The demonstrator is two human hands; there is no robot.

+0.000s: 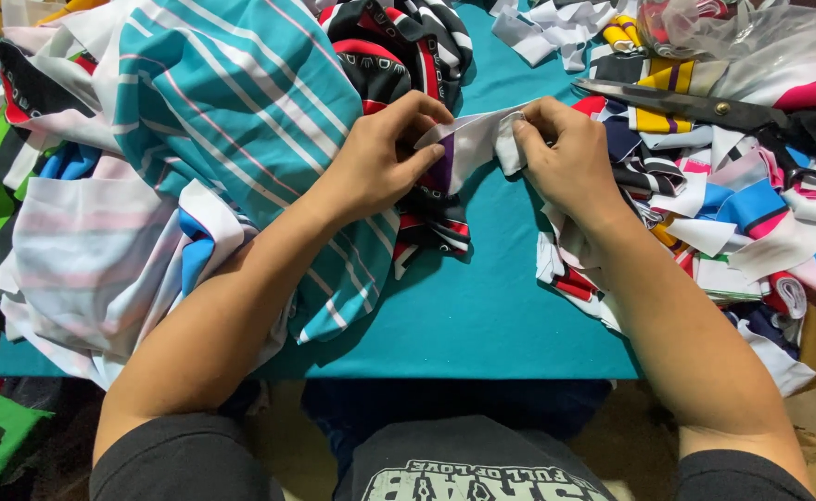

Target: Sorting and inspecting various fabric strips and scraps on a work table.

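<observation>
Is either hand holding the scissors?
No, the scissors lie on the scrap pile at upper right, while the left hand and right hand pinch a white fabric strip.

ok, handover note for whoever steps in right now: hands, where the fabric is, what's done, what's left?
Left hand: pinching one end of the white fabric strip over the teal table.
Right hand: pinching the strip's other end; strip is held between both hands.
Around: teal striped cloth piled under the left forearm, black-red patterned piece behind the left hand, heap of cut scraps to the right, scissors lying on that heap, not in hand.
Done: many pieces already cut and piled.
Left: the strip in hand is not yet laid down; large cloth on the left looks uncut.
</observation>
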